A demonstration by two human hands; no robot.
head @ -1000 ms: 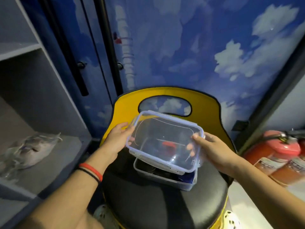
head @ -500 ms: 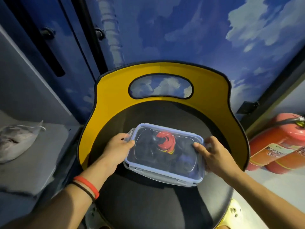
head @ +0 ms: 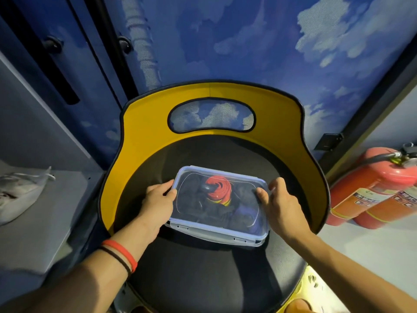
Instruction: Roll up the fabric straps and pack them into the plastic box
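Observation:
A clear plastic box (head: 212, 234) with a blue-rimmed lid (head: 239, 177) sits on the black seat of a yellow-backed chair (head: 144, 136). Through the lid I see a rolled red strap (head: 217, 187) among several dark rolled straps (head: 191, 199). My left hand (head: 155, 204) grips the lid's left end, thumb on top. My right hand (head: 279, 202) holds the right end, thumb pressed on the lid's corner. The lid lies flat on the box.
Two red fire extinguishers (head: 370, 188) lie on the floor to the right of the chair. A grey shelf (head: 38, 222) at the left holds a pale bag (head: 20, 193). A blue cloud-patterned wall (head: 248, 41) stands behind the chair.
The lid was held tilted above the box; both hands lowered it onto the box and now press its two ends. The view has tilted down and closer.

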